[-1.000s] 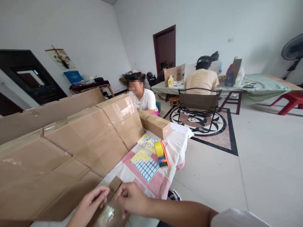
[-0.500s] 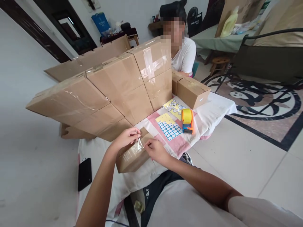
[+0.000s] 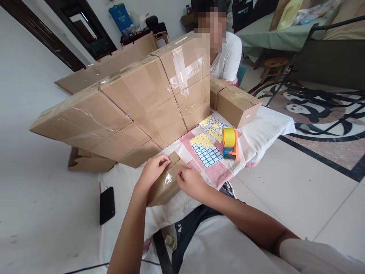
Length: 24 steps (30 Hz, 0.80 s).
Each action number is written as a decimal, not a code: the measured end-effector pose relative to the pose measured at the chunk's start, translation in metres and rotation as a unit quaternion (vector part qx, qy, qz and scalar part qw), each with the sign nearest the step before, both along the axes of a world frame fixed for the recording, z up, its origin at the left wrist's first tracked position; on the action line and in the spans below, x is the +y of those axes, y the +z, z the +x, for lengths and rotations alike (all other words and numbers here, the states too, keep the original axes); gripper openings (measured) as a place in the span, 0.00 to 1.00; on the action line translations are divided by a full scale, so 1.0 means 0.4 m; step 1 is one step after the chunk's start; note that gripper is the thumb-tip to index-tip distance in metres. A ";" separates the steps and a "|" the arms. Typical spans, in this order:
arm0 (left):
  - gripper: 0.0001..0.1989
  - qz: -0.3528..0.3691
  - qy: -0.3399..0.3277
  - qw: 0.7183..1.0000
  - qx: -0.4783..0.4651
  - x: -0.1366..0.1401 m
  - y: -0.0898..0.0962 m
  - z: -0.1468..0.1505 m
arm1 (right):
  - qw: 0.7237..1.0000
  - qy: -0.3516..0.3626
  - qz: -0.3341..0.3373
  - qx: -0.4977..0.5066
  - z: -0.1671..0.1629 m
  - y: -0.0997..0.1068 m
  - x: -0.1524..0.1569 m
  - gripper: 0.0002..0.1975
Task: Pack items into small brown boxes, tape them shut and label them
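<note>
A small cardboard box (image 3: 163,190) lies before me on the cloth-covered table, clear packing tape (image 3: 168,177) glinting along its top. My left hand (image 3: 155,168) is closed in a pinch over the box's far left side, at the tape. Opposite it, my right hand (image 3: 190,182) pinches at the tape by the box's right edge. The thin strip between the fingertips is hard to make out. Beyond the hands, a wall of taped cardboard boxes (image 3: 137,102) stands on the table.
A yellow tape roll in an orange dispenser (image 3: 229,144) stands right of two printed picture cards (image 3: 205,150). Another cardboard box (image 3: 238,106) sits at the far right, near a seated person (image 3: 229,57). A black phone (image 3: 107,205) lies at the table's left edge.
My view has shifted slightly. The clear strip that rose toward my left fingers is now lower and less visible against the box. Both hands stay pinched over the box.
</note>
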<state>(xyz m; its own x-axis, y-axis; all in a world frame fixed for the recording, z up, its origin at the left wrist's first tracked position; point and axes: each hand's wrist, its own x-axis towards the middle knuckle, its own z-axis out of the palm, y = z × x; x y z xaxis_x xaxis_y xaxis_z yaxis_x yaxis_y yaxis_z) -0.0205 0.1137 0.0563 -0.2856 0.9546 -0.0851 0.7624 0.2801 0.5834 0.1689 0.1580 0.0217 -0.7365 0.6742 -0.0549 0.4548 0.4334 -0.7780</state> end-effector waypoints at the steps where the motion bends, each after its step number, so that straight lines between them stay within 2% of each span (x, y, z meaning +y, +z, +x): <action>1: 0.10 0.004 0.007 1.000 0.005 -0.002 -0.005 -0.002 | 1.000 0.001 -0.014 0.013 0.003 0.000 0.000 0.07; 9: 0.11 0.014 0.013 1.000 0.023 -0.015 -0.020 0.005 | 0.993 -0.001 -0.082 0.084 0.007 -0.016 0.008 0.07; 13: 0.12 0.018 0.011 0.999 0.029 -0.032 -0.020 0.024 | 0.986 0.015 -0.125 0.108 0.022 -0.017 0.004 0.13; 16: 0.12 0.030 0.015 0.998 0.046 -0.042 -0.026 0.041 | 0.979 0.057 -0.164 0.107 0.060 -0.001 -0.012 0.24; 19: 0.11 0.043 0.022 0.996 0.071 -0.048 -0.031 0.057 | 0.985 0.054 -0.144 0.071 0.113 0.016 -0.023 0.33; 21: 0.11 0.046 0.030 0.993 0.102 -0.053 -0.030 0.069 | 0.989 0.046 -0.131 0.055 0.151 0.013 -0.019 0.34; 24: 0.12 0.062 0.010 0.981 0.181 -0.075 -0.028 0.090 | 0.988 0.029 -0.142 0.044 0.210 -0.024 0.009 0.33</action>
<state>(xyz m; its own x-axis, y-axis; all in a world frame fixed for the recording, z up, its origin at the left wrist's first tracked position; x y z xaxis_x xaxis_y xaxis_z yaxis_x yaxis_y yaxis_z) 0.0153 0.0835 0.0449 -0.2952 0.9449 0.1413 0.9210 0.2422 0.3050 0.2530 0.1618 0.0123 -0.7835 0.5977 -0.1700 0.3608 0.2149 -0.9075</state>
